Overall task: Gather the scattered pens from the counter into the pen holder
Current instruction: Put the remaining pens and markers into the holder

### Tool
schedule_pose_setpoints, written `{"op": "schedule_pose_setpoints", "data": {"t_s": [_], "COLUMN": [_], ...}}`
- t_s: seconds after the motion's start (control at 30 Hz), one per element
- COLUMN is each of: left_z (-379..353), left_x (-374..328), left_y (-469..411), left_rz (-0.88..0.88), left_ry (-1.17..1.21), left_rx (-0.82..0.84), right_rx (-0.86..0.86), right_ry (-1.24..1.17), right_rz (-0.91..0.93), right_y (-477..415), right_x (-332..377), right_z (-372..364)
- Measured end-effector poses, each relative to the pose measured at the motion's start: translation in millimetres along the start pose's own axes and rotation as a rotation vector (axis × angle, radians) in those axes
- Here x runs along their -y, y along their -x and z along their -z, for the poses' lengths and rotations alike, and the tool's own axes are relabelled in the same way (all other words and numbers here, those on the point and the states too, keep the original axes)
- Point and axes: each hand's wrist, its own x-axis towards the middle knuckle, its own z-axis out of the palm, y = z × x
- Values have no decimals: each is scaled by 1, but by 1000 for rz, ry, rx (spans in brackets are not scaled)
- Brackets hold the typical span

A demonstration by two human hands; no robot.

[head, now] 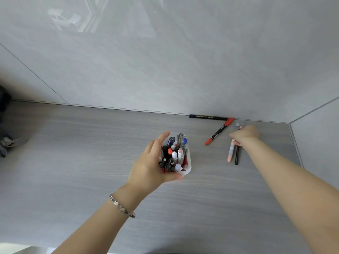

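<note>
Grey wood-grain counter (73, 162) runs back to a glossy grey wall (165, 61), meeting a side wall in the right-hand corner. At the far left edge lies a blurred dark object with a metal clip, too unclear to name. A silver link bracelet (122, 206) circles the left wrist. The left hand (152, 162) is curled around the near-left side of the white pen holder (188, 166), thumb along its front rim and fingers reaching up its far side; the holder stands upright on the counter, packed with pens. To its right, a red marker (218, 132) lies slanted on the counter, its cap near the wall, where a black pen (208, 117) lies flat along the base. Further right, the right hand (244, 135) is closed, knuckles up, over a small bunch of pens (233, 153), among them a pale pink-and-blue one and a black one; their ends stick out on both sides of the fist. Whether the bunch is lifted or resting on the counter cannot be told.
</note>
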Motion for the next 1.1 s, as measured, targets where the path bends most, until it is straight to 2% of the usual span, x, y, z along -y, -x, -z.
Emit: {"op": "schedule_pose_setpoints", "data": {"t_s": [0.1,0.27,0.37,0.47,0.57,0.67,0.8,0.87,0.97,1.03,1.1], "left_z": [0,-1,0,-1,-1,-1,-1,-1,-1,-1,-2], "left_x": [1,-1,-2,-1,-2,-2,-3,-2,-2,-1,-2], "left_y": [0,1,2,3,3,2,2,2,2,2,1], "left_rz": [10,26,28,26,32,37,26,25,13,16,21], "left_ry": [11,22,28,34,41,45,49,45,29,30,39], "left_rx": [4,5,3,-4,-2,-8,-14,-15,-5,0,2], "right_rx": [149,316,328,329,337,288,340,353,200,78,48], "right_ry": [-175,-472,-627,-697,-688,-506,-467,-340,-198,-225,-270], "right_rz": [-2,294,487,577,610,705,794,854,986,1139,1229], "right_y": [31,123,177,211,219,216,210,211,214,214,210], "right_x": [1,20,23,19,13,7,0,-7,-15,-14,-10], "right_z": [11,51,64,51,20,-2,0,5,7,4,-4]}}
